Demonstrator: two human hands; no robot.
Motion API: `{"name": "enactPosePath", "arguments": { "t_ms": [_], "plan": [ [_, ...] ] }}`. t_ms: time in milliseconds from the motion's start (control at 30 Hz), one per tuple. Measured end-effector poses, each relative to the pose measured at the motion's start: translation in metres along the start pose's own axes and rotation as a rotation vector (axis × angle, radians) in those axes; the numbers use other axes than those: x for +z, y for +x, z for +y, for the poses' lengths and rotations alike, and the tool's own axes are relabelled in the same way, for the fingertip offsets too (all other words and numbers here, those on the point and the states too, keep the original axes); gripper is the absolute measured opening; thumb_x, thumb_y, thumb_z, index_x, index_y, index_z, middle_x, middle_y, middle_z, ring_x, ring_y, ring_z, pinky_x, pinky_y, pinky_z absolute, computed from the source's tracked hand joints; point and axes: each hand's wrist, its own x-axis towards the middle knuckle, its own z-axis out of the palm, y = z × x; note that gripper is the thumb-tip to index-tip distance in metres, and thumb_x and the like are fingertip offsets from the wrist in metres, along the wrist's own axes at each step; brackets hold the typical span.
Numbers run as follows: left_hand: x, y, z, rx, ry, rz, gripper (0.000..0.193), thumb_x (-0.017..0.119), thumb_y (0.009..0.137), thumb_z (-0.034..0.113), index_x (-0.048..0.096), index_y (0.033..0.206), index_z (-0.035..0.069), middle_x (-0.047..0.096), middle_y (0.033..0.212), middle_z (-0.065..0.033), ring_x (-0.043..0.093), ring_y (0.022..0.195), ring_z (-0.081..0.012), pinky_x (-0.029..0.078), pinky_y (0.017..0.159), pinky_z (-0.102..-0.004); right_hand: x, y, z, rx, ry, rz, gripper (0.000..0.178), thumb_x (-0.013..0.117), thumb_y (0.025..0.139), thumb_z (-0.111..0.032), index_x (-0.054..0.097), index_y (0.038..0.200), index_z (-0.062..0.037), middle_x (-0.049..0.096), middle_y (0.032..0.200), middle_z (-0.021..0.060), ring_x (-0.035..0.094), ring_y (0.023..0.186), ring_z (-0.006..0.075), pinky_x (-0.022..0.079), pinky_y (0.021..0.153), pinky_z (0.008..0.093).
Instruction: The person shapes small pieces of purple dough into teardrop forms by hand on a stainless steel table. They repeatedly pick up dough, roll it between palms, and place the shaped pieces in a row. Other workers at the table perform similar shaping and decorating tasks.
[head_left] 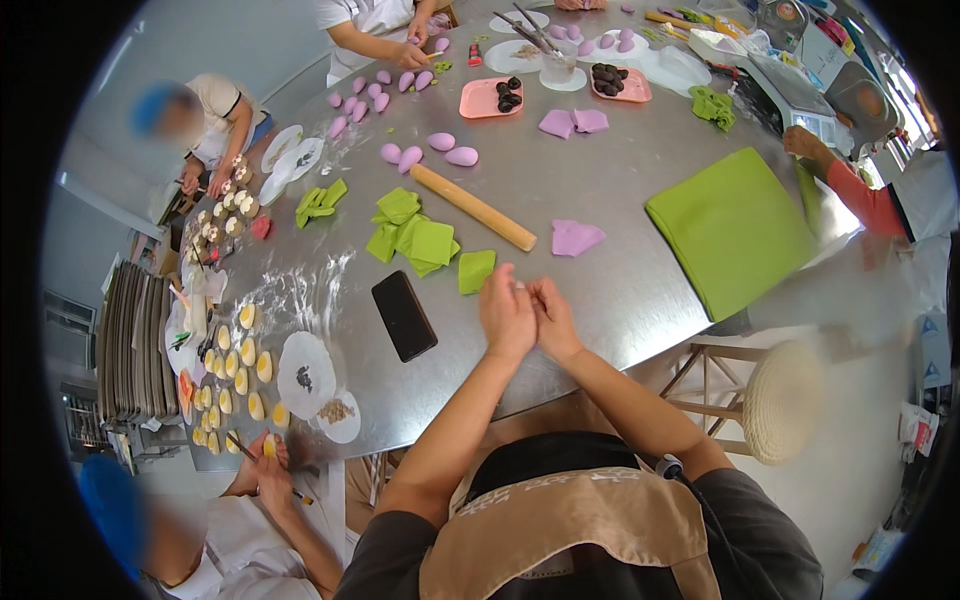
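My left hand (508, 312) and my right hand (554, 320) are pressed together above the near part of the steel table (620, 300). Their fingers are curled in, and whatever lies between them, if anything, is hidden. Just left of my left hand is a green dough square (476, 271), with a stack of similar green squares (415, 237) beyond it. A wooden rolling pin (473, 207) lies slantwise past my hands. Beyond my right hand rests a flat lilac dough piece (577, 238). A dark phone (404, 315) lies face up to the left.
A large folded green sheet (735, 232) covers the right side. Lilac egg-shaped pieces (441, 142) and pink trays (491, 97) of dark balls lie farther off. Yellow-and-white pieces (248, 352) stand at left, by a co-worker with a brush. Other people work around the table; a stool (785, 402) stands right.
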Motion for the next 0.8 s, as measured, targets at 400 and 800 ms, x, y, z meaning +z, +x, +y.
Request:
{"name": "enactPosePath", "arguments": {
  "t_ms": [400,800],
  "plan": [
    [-0.005,-0.065,-0.007,0.463,0.180,-0.198,0.019,0.060,0.090,0.014,0.063,0.103,0.001,0.058,0.119,-0.0205,0.053,0.114,-0.0401,0.042,0.098,-0.0483,-0.128,-0.027,-0.023,-0.331,-0.716,0.184,0.015,0.055,0.083,0.003,0.057,0.096,-0.0042,0.060,0.094,0.0141,0.059,0.088,0.0366,0.048,0.075,0.0435],
    [0.022,-0.053,-0.006,0.509,0.221,-0.192,0.012,0.066,0.086,0.013,0.062,0.094,0.005,0.057,0.105,-0.0151,0.052,0.101,-0.0364,0.043,0.091,-0.0479,-0.127,-0.024,-0.025,-0.298,-0.789,0.141,0.014,0.058,0.079,0.001,0.059,0.092,-0.0046,0.060,0.090,0.0125,0.060,0.086,0.0345,0.049,0.073,0.0441]
  ]
}}
